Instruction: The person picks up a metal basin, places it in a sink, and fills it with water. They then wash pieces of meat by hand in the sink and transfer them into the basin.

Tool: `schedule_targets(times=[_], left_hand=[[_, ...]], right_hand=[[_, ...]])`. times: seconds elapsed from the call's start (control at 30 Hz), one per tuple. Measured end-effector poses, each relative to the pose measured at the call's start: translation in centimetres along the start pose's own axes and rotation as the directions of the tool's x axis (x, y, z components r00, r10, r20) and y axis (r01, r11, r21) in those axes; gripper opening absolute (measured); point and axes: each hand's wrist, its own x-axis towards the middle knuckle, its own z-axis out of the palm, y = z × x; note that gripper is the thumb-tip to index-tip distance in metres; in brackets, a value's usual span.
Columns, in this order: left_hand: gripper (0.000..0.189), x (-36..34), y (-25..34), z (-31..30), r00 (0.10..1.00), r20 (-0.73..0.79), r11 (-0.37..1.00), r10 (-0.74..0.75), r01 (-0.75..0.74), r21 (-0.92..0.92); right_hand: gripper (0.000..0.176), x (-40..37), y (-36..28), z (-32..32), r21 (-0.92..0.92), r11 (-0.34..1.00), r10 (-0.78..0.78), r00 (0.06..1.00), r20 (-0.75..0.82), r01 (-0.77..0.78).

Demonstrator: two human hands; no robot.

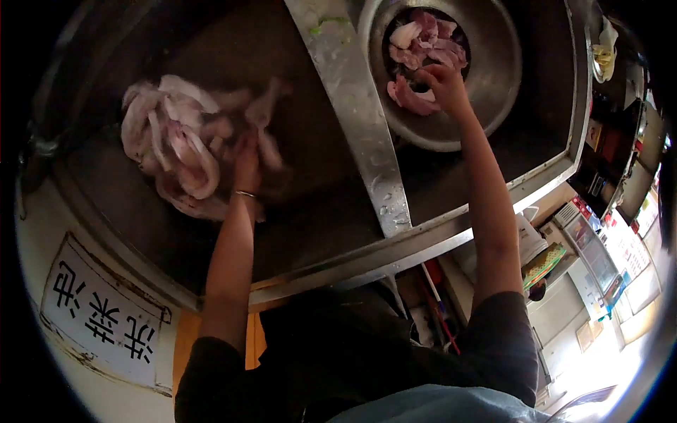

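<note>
Meat strips (176,148) are mostly lying in the left sink basin (317,211). My left hand (247,158) is reaching into them, but I cannot tell how its fingers are set. My right hand (443,83) is pinching one strip in the metal bowl (497,63). The bowl is holding only a few, so I am judging that most of the work is remaining.

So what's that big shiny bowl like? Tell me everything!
The bowl is round and deep and looks like dull grey metal, with a wide sloping wall and a thin rim. It sits upright in the sink basin, beside the metal divider. Pink raw meat pieces lie piled in its bottom. The right hand reaches in from above, its fingers on the meat.
</note>
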Motion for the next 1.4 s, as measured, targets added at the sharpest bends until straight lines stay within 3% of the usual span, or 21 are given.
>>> schedule_targets(times=[0.1,0.23,0.3,0.33,0.4,0.5,0.53,0.57,0.63,0.7,0.77,0.87,0.9,0.97,1.0,1.03,1.1,1.23,1.3,1.33,1.4], left_hand=[[0.029,-0.2,0.3,0.1,0.999,0.018,0.998,0.044,-0.043,-0.036],[0.026,-0.6,1.0,-0.2,0.999,0.042,1.0,-0.004,0.003,0.016],[0.025,-0.3,0.7,-0.6,1.0,0.029,1.0,0.01,-0.011,0.026],[0.025,0.1,0.2,-1.0,0.999,0.041,1.0,0.019,-0.019,0.005],[0.026,1.5,-1.6,-1.9,0.998,0.055,0.999,0.027,-0.026,-0.021],[0.027,2.2,-3.0,-2.4,0.96,0.096,0.96,0.262,-0.27,0.076],[0.028,1.2,-1.3,-1.8,0.989,0.13,0.983,0.073,-0.049,-0.178],[0.029,0.1,0.3,-1.2,0.971,0.213,0.896,-0.106,0.187,-0.404],[0.028,-1.9,3.0,0.3,0.97,0.205,0.888,-0.133,0.208,-0.411],[0.028,-2.0,3.4,0.4,0.968,0.192,0.88,-0.162,0.23,-0.415],[0.024,-0.2,1.7,-1.4,0.985,0.17,0.949,-0.032,0.084,-0.304],[0.025,2.2,-1.1,-3.5,0.985,0.172,0.929,-0.022,0.083,-0.361],[0.025,2.0,-0.5,-3.0,0.984,0.18,0.929,-0.019,0.083,-0.36],[0.024,1.2,0.7,-2.2,0.986,0.166,0.917,0.011,0.056,-0.394],[0.024,1.1,0.3,-2.6,0.987,0.159,0.915,0.003,0.061,-0.398],[0.024,1.3,0.0,-3.2,0.985,0.168,0.919,-0.029,0.092,-0.384],[0.025,1.3,-0.1,-3.5,0.983,0.176,0.921,-0.06,0.123,-0.369],[0.028,0.6,0.3,-3.0,0.989,0.148,0.958,-0.003,0.045,-0.282],[0.029,0.1,0.8,-2.2,0.988,0.151,0.959,0.018,0.026,-0.283],[0.03,-0.6,1.8,-1.3,0.992,0.121,0.95,-0.025,0.061,-0.307],[0.03,-0.7,3.8,-0.9,0.994,0.089,0.938,-0.07,0.096,-0.333]], right_hand=[[0.021,0.4,0.4,1.7,-0.089,0.988,-0.122,0.992,0.028,0.124],[0.021,1.1,-0.8,2.4,-0.022,0.994,-0.11,0.992,0.056,0.111],[0.02,1.1,-3.0,0.5,0.239,0.971,0.014,1.0,0.025,-0.02],[0.02,-0.2,-5.5,-0.1,0.535,0.834,0.156,0.988,0.006,-0.135],[0.018,-2.7,-10.5,-1.8,0.651,0.755,0.133,0.99,-0.046,-0.072],[0.011,-8.4,-18.3,-2.0,0.635,0.771,0.001,0.997,-0.08,0.05],[0.007,-10.3,-20.3,-0.7,0.662,0.736,-0.079,0.989,-0.121,0.14],[0.012,-12.1,-21.6,0.9,0.516,0.824,-0.198,0.972,-0.124,0.233],[0.019,-13.7,-22.8,5.5,0.289,0.845,-0.445,0.891,-0.088,0.45],[0.02,-13.7,-21.6,10.6,0.189,0.903,-0.382,0.923,-0.051,0.385],[0.019,-14.0,-19.4,15.7,-0.209,0.961,-0.176,0.983,0.049,0.182],[0.025,-16.9,-13.3,22.2,-0.467,0.875,-0.079,0.99,0.119,0.126],[0.026,-18.2,-13.2,21.7,-0.562,0.791,-0.19,0.97,0.151,0.242],[0.026,-17.9,-14.6,18.9,-0.644,0.674,-0.301,0.93,0.21,0.363],[0.023,-16.4,-18.3,15.1,-0.458,0.824,-0.122,0.893,0.432,0.334],[0.021,-15.0,-21.0,11.9,-0.278,0.935,0.013,0.763,0.647,0.22],[0.016,-13.7,-21.6,7.5,-0.012,0.955,-0.282,0.924,0.26,0.295],[0.013,-7.4,-16.9,0.4,0.069,0.994,-0.076,0.984,-0.162,0.088],[0.016,-3.3,-10.4,0.7,-0.215,0.971,-0.122,0.989,-0.081,0.103],[0.016,-2.0,-6.4,1.9,-0.216,0.97,-0.128,0.988,-0.082,0.108],[0.014,-0.8,-2.0,4.1,-0.526,0.79,-0.297,0.947,0.122,0.315]])
